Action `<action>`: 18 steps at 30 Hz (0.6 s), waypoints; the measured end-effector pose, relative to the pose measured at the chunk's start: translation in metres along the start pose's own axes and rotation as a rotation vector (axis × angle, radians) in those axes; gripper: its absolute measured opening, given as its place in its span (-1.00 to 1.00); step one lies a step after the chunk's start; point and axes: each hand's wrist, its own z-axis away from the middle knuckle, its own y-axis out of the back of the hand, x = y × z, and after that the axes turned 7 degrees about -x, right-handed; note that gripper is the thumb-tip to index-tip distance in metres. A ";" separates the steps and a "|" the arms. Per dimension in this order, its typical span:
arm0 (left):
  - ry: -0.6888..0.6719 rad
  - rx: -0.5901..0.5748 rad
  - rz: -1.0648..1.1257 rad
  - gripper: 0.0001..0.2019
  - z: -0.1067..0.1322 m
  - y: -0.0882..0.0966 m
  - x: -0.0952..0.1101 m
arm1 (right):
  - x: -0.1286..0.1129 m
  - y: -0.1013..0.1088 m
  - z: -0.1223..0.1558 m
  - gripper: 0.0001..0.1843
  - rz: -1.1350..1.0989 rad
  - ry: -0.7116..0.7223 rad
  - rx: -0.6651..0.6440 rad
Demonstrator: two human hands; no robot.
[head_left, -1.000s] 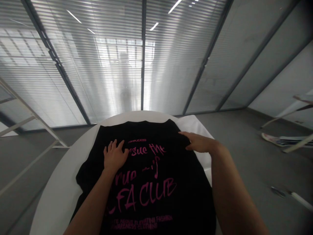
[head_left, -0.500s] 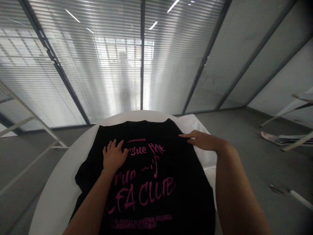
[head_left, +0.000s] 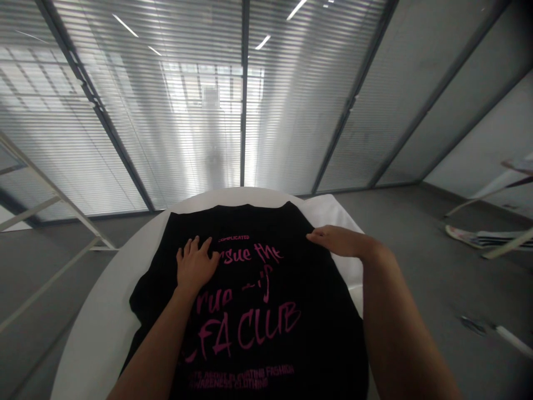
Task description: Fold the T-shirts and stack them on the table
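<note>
Both forearms reach in from the bottom of the view over a black garment (head_left: 325,333), which lies spread on a round white worktop (head_left: 94,322) and runs out of view at the near edge. The left forearm slants up from the lower left, crossing the garment and hiding the start of several lines of its pink lettering (head_left: 268,328). At its end the left hand (head_left: 196,266) is open and laid palm down, its fingers parted and pointing away from the wearer, with the thumb out toward the lettering; it rests on the cloth and grips nothing. The right forearm rises from the lower right beyond the garment's side, then bends sharply at the wrist, so that the right hand (head_left: 333,241) turns inward and points left across the garment's right edge. Its fingers are bunched together, the tips touching the black fabric a little below the far right corner; whether they pinch a fold of it or merely press on it, I cannot tell. Beneath and beyond this hand, a white cloth (head_left: 333,214) shows beside the garment. The left hand sits slightly nearer the wearer than the right, with the upper lettering between them.
</note>
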 end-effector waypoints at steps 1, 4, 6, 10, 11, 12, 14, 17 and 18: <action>-0.001 0.000 -0.003 -0.45 0.000 0.000 0.000 | 0.000 -0.001 -0.002 -0.53 0.009 0.001 0.014; -0.004 0.003 -0.012 -0.45 0.001 0.001 0.001 | 0.001 -0.007 -0.010 -0.61 0.037 0.026 0.085; -0.002 0.004 -0.016 -0.46 0.001 0.000 0.001 | 0.001 -0.012 -0.014 -0.55 0.046 0.063 0.106; -0.009 0.005 -0.012 -0.46 0.000 -0.001 0.000 | -0.003 -0.014 -0.013 -0.45 0.014 0.168 0.108; -0.010 0.003 -0.009 -0.46 0.000 -0.001 0.000 | -0.004 -0.014 -0.012 -0.43 0.001 0.186 0.109; -0.010 0.000 -0.007 -0.45 0.000 0.000 0.000 | -0.006 -0.014 -0.011 -0.41 -0.010 0.198 0.109; -0.012 -0.004 -0.006 -0.45 0.001 0.001 0.000 | -0.010 -0.013 -0.010 -0.40 -0.022 0.194 0.105; -0.012 -0.012 -0.008 -0.45 0.002 0.003 0.001 | -0.013 -0.013 -0.013 -0.47 -0.012 0.152 0.082; -0.012 -0.014 -0.010 -0.45 0.002 0.003 0.002 | -0.014 -0.014 -0.015 -0.49 -0.008 0.140 0.073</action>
